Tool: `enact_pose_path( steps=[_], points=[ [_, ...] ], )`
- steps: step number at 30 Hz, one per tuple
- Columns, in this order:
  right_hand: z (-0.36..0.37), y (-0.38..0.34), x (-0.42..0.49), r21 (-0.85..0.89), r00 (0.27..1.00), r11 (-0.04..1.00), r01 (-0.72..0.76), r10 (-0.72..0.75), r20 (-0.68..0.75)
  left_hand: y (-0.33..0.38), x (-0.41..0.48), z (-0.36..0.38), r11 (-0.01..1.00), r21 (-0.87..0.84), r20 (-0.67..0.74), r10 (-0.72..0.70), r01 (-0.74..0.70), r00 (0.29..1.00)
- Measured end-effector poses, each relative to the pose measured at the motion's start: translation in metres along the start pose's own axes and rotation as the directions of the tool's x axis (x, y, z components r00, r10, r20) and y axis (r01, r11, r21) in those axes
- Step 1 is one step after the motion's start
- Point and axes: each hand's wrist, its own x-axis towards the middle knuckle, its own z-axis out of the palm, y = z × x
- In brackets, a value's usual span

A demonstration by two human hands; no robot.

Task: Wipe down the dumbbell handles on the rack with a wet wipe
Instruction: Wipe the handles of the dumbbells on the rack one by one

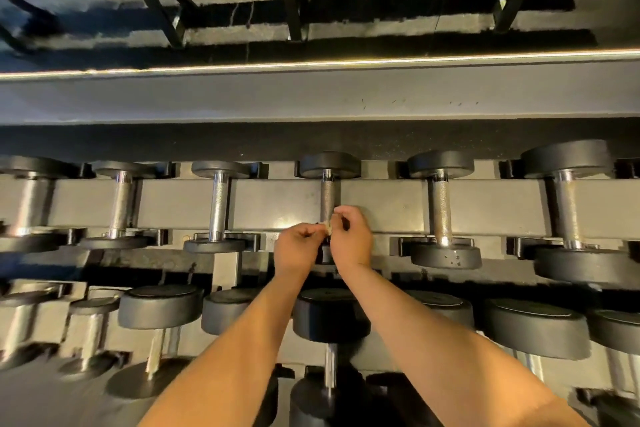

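Six dumbbells (pixel 218 204) lay on the rack's (pixel 381 204) upper tier; the left hand (pixel 296 248) and right hand (pixel 353 239) together pinched one small wipe (pixel 327 228) at the fourth handle (pixel 327 196).

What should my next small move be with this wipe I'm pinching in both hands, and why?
Probably spread the wipe and wrap it round the dumbbell handle just beyond it. Your left hand and right hand both pinch it as a small wad at that handle's near end, and its knurled length beyond is uncovered.
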Motion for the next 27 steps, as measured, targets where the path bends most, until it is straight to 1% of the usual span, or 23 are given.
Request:
enact_pose_path(
  steps=[4,7,9,11,13,15,16,18,20,21,23,25,27],
  points=[
    [-0.019,0.002,-0.003,-0.037,0.984,0.999,0.002,0.005,0.179,0.01,-0.006,0.003,0.998,0.037,-0.002,-0.054,0.054,0.999],
    [-0.028,0.0,0.0,-0.088,0.958,0.996,0.003,0.022,0.285,0.013,-0.014,0.01,0.993,0.114,-0.033,-0.022,0.026,0.999],
    [-0.031,-0.004,0.006,-0.103,0.944,0.995,-0.012,0.045,0.326,0.013,-0.018,0.013,0.984,0.175,-0.038,-0.009,0.016,0.999],
    [-0.031,-0.006,0.011,-0.114,0.936,0.993,-0.018,0.057,0.346,0.012,-0.019,0.013,0.983,0.18,-0.026,0.048,-0.042,0.999],
    [-0.029,-0.009,0.014,-0.112,0.936,0.993,-0.027,0.064,0.347,0.013,-0.02,0.013,0.981,0.158,-0.031,0.122,-0.116,0.992],
    [-0.028,-0.012,0.02,-0.083,0.952,0.997,-0.003,0.028,0.304,0.017,-0.02,0.015,0.98,0.132,-0.087,0.16,-0.148,0.983],
    [-0.029,-0.014,0.025,-0.057,0.966,0.998,0.01,0.005,0.257,0.018,-0.018,0.017,0.983,0.115,-0.138,0.157,-0.141,0.978],
    [-0.031,-0.021,0.036,0.031,0.993,0.999,0.024,-0.028,0.115,0.019,-0.014,0.023,0.99,0.092,-0.231,0.122,-0.103,0.965],
    [-0.029,-0.027,0.048,0.085,0.999,0.995,0.047,-0.048,0.012,0.02,-0.011,0.032,0.989,0.127,-0.266,0.102,-0.07,0.959],
    [-0.024,-0.028,0.053,0.082,0.998,0.995,0.061,-0.062,0.009,0.021,-0.011,0.037,0.98,0.19,-0.276,0.114,-0.063,0.954],
    [-0.014,-0.028,0.059,0.056,0.99,0.991,0.118,-0.122,0.07,0.022,-0.013,0.043,0.95,0.309,-0.31,0.15,-0.05,0.939],
    [-0.004,-0.027,0.061,0.014,0.975,0.983,0.184,-0.184,0.125,0.022,-0.013,0.046,0.945,0.326,-0.333,0.158,-0.043,0.93],
    [0.003,-0.022,0.062,-0.04,0.968,0.975,0.22,-0.212,0.136,0.019,-0.01,0.045,0.945,0.323,-0.328,0.155,-0.043,0.932]
  ],
)
